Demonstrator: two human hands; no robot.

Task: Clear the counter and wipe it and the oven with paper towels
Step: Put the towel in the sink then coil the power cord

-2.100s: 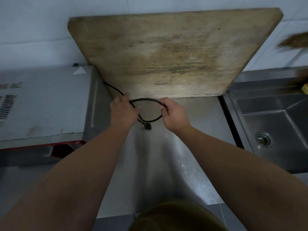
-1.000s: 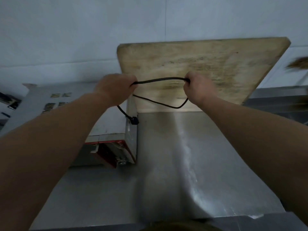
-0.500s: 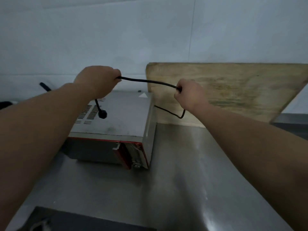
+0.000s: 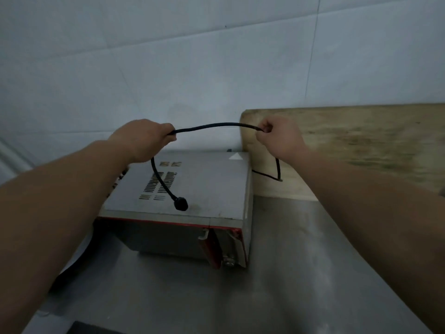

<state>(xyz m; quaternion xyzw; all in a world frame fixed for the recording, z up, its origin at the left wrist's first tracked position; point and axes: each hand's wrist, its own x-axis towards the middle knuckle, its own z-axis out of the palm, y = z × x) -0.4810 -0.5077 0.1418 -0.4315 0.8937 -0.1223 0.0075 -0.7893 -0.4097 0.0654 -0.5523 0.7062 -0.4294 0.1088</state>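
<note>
A grey oven (image 4: 204,186) with a red front trim stands on the steel counter (image 4: 277,273) against the white wall. Its black power cord (image 4: 212,126) is stretched in an arc between both hands above the oven. My left hand (image 4: 142,138) grips the cord near the plug end, and the plug (image 4: 181,204) dangles just above the oven's top. My right hand (image 4: 279,138) pinches the cord farther along, and the rest of the cord drops behind the oven's right side. No paper towels are in view.
A large worn wooden cutting board (image 4: 361,145) leans against the wall to the right of the oven. A dark object (image 4: 96,329) shows at the bottom edge, and a dark curved shape (image 4: 72,261) lies left of the oven under my left arm.
Both hands lifted the cord from the counter in front of the board and carried it left, over the oven. The plug now hangs above the oven's top. The view shifted left.
</note>
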